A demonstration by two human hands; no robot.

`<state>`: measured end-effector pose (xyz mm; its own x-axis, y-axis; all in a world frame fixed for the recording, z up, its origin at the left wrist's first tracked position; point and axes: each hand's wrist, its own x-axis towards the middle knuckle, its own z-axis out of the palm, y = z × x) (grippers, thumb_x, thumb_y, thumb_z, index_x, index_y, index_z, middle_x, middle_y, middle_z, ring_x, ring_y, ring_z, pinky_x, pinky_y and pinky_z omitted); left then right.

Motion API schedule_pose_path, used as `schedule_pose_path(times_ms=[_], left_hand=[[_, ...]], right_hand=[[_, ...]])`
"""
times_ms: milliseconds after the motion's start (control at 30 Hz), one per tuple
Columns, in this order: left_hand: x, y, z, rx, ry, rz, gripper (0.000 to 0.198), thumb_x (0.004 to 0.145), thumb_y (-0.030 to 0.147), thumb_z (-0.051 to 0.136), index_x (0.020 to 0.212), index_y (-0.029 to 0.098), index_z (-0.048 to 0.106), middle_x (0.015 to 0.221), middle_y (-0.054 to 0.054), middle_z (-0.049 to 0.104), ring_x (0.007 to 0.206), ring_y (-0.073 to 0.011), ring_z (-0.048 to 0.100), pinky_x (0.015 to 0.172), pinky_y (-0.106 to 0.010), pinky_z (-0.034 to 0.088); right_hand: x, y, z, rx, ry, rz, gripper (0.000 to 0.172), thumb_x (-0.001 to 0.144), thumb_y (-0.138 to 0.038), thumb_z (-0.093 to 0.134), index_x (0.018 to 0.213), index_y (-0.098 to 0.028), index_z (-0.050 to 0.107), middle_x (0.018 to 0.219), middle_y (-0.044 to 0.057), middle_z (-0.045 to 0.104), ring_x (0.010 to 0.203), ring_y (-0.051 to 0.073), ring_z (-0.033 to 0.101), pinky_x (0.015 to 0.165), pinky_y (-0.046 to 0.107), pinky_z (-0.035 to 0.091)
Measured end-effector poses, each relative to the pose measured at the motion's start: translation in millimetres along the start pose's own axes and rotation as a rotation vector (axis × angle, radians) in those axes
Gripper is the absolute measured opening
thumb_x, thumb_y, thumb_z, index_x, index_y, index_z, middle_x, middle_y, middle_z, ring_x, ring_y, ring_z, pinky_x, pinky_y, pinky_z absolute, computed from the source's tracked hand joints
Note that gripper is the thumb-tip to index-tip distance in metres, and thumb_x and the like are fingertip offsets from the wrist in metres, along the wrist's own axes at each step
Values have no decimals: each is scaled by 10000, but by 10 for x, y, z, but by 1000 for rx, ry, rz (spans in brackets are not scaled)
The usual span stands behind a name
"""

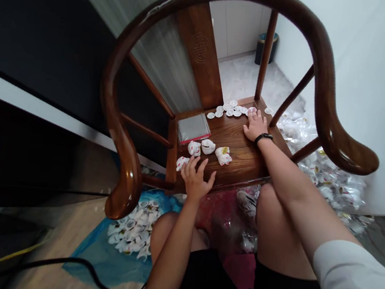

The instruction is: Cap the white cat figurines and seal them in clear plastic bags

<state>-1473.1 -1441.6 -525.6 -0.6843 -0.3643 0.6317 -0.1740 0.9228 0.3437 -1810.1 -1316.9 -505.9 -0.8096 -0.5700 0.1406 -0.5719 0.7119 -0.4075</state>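
A dark wooden armchair seat (239,146) faces me. My left hand (196,178) lies near its front edge with fingers spread, fingertips close to several small white cat figurines (208,147). One of them, with gold and red marks (223,155), sits just to the right. My right hand (255,123) rests flat at the back of the seat, fingers stretched toward a row of small white round discs (229,110). A black band circles that wrist (263,137).
A grey flat packet with a red edge (192,128) lies on the seat's left. A blue bag with white figurine parts (132,232) sits on the floor below. Clear plastic-wrapped pieces (331,184) pile at right. The curved chair arms (126,173) rise close by. A black cable (88,264) crosses the floor.
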Motion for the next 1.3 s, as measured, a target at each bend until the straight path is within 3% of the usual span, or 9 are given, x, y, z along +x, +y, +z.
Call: schedule_pose_path(times_ms=[100,300,633,733,900,967,1100,1200,1300], left_hand=[[-17,-5,0,52,34,33,582,861,421,810,1401,277,648,1456,-175,622,1512,-399,482,1299,-610,259],[-19,-15,-7,140,60,22,562,868,448,786,1363,218,654,1422,-192,639,1486,-394,507,1264,-623,294],[14,67,-32,144,58,-62,517,847,448,774,1295,212,669,1400,-191,645,1523,-408,465,1284,-659,232],[37,108,-52,147,23,-48,532,852,444,767,1316,211,654,1442,-190,624,1553,-397,432,1306,-652,201],[73,189,-82,172,-55,-86,564,864,460,744,1352,202,625,1493,-205,594,1584,-401,389,1326,-670,129],[85,226,-92,175,-87,-107,599,867,479,731,1380,196,605,1519,-214,574,1601,-403,360,1330,-677,95],[105,276,-98,175,-152,-122,672,854,514,723,1419,183,575,1560,-230,530,1622,-400,317,1342,-654,68],[113,289,-85,188,-199,-156,721,849,541,717,1448,175,553,1589,-232,499,1630,-397,294,1345,-641,67],[120,287,-59,214,-215,-153,757,852,582,700,1465,169,537,1601,-226,488,1625,-382,304,1353,-611,64]], right_hand=[[47,13,35,-55,9,-58,734,1031,-288,422,1714,-100,230,1773,176,289,1625,389,201,1300,663,148],[-124,-147,-24,-168,39,4,536,1028,-240,419,1533,-70,477,1497,271,543,1323,387,465,1059,532,447],[-307,-135,-178,-73,34,74,385,1011,-199,461,1360,-121,603,1340,245,646,1225,360,521,998,484,471],[-361,-256,-254,96,-11,-52,425,997,-163,453,1391,-180,611,1224,183,708,1068,312,607,926,414,491],[-532,-648,-382,306,29,-277,348,950,-108,423,976,-168,765,1125,149,697,1013,271,644,955,379,502],[-639,-787,-370,331,15,-307,372,956,-101,407,1013,-153,771,1166,155,688,1031,272,650,979,386,504],[-836,-902,-225,246,-176,-329,348,1014,-260,500,1228,-130,742,1349,194,637,1033,293,687,991,418,516],[-903,-867,-126,179,-282,-342,499,1016,-553,572,1175,-120,762,1345,224,644,1034,330,708,966,444,534],[-905,-807,-111,152,-287,-345,558,1033,-610,529,1107,-114,774,1290,228,686,1068,341,700,953,441,539]])
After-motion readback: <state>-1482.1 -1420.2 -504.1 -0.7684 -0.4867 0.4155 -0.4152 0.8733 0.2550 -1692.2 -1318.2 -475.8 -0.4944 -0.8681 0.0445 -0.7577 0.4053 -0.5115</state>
